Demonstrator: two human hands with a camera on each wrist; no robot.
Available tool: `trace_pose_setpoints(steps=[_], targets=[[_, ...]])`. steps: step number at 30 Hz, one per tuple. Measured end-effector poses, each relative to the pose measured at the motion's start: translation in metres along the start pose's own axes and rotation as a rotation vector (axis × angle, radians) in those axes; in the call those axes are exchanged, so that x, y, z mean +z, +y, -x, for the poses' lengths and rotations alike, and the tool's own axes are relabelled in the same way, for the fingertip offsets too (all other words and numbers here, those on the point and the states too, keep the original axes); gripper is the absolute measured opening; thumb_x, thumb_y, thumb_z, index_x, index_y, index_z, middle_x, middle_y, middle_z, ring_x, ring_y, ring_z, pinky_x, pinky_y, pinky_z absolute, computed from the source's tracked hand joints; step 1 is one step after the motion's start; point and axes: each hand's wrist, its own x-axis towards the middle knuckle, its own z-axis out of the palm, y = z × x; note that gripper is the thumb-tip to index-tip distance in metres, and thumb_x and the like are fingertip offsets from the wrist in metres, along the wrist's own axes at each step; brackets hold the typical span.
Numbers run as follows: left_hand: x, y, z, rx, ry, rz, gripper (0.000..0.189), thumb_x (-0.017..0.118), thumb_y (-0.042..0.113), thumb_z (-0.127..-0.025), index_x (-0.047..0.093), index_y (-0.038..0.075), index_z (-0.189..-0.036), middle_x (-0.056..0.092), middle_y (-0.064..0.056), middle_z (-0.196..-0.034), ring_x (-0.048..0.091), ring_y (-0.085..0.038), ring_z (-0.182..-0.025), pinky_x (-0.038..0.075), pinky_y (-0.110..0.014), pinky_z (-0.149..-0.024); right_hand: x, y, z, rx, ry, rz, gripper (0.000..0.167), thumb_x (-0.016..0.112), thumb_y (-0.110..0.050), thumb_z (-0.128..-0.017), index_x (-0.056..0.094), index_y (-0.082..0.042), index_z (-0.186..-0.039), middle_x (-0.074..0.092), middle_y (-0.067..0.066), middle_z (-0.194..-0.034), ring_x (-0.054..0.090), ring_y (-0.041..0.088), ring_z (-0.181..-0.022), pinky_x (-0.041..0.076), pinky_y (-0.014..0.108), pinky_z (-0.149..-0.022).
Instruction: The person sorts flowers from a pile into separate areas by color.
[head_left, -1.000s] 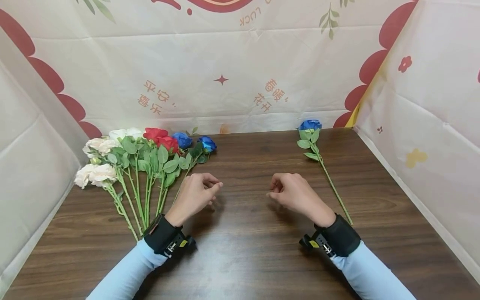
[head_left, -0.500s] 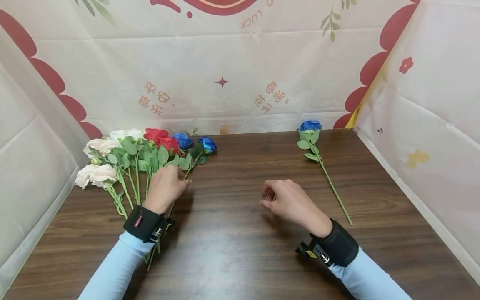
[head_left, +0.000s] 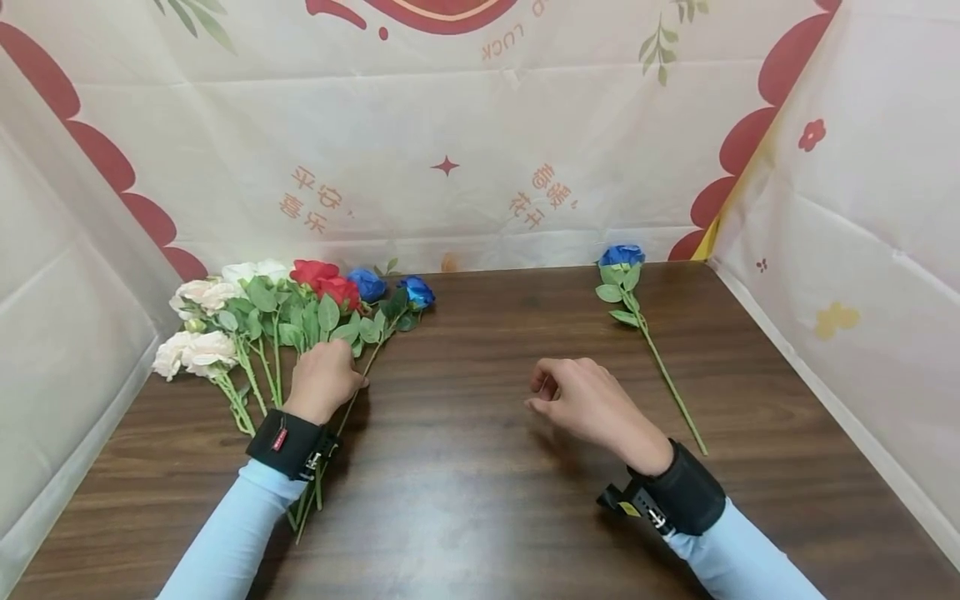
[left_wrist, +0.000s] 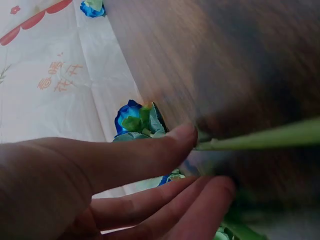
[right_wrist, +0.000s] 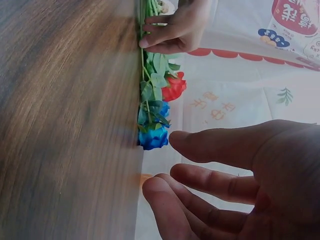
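Note:
My left hand point(head_left: 324, 382) is low over the stems of a row of artificial roses. In the left wrist view its thumb tip is right at a green stem point(left_wrist: 260, 142), and the other fingers are spread apart from the thumb. That stem leads to the rightmost blue rose point(head_left: 417, 292) of the row; a second blue rose point(head_left: 367, 284) lies just left of it. My right hand point(head_left: 588, 404) hovers over the table, fingers loosely bent, holding nothing. Nearest to it is a single blue rose point(head_left: 622, 256), its stem slanting toward the right wrist.
Red roses point(head_left: 337, 292), white roses point(head_left: 255, 271) and cream roses point(head_left: 198, 352) lie side by side at the left, stems toward me. Brown wood-grain table point(head_left: 465, 483) lies between the hands. A printed cloth point(head_left: 442, 108) walls the back and both sides.
My left hand has moved left and down from the open middle of the table onto the stems. The right hand has shifted only slightly. The flowers lie as before.

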Motion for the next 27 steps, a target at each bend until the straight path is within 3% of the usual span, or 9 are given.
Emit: trace_pose_setpoints(steps=[3, 10, 20, 27], targets=[[0.0020, 0.0007, 0.0015, 0.027, 0.017, -0.001, 0.054, 0.085, 0.013, -0.080, 0.038, 0.017, -0.054, 0.035, 0.003, -0.056, 0.051, -0.022, -0.054, 0.038, -0.035, -0.049, 0.0006, -0.0001, 0.0011, 0.000, 0.004, -0.001, 0.013, 0.082, -0.022, -0.088, 0.072, -0.016, -0.091, 0.068, -0.006, -0.076, 0.056, 0.008, -0.064, 0.046, 0.027, -0.060], [0.0025, 0.0011, 0.0021, 0.051, 0.013, 0.021, 0.047, 0.062, -0.006, -0.077, 0.029, 0.019, -0.054, 0.018, 0.006, -0.063, 0.024, -0.016, -0.059, 0.019, -0.029, -0.052, 0.0013, -0.0003, 0.0011, -0.009, 0.013, 0.001, 0.013, 0.082, -0.023, -0.088, 0.072, -0.016, -0.090, 0.068, -0.006, -0.076, 0.056, 0.008, -0.063, 0.045, 0.027, -0.059], [0.0008, -0.0008, 0.0005, 0.069, -0.019, 0.038, 0.046, 0.060, -0.007, -0.076, 0.032, 0.019, -0.051, 0.019, 0.005, -0.059, 0.024, -0.016, -0.057, 0.022, -0.028, -0.053, 0.0021, 0.0013, 0.0004, -0.004, 0.001, -0.006, 0.012, 0.082, -0.023, -0.088, 0.072, -0.016, -0.090, 0.067, -0.006, -0.075, 0.056, 0.009, -0.064, 0.045, 0.027, -0.059], [-0.0012, 0.0012, 0.0033, 0.124, 0.019, 0.086, 0.046, 0.052, -0.011, -0.068, 0.026, 0.021, -0.049, 0.012, 0.006, -0.061, 0.012, -0.013, -0.059, 0.012, -0.027, -0.054, 0.0031, 0.0039, -0.0012, -0.004, 0.004, 0.011, 0.013, 0.082, -0.024, -0.088, 0.072, -0.017, -0.090, 0.068, -0.006, -0.076, 0.057, 0.008, -0.064, 0.046, 0.026, -0.060]])
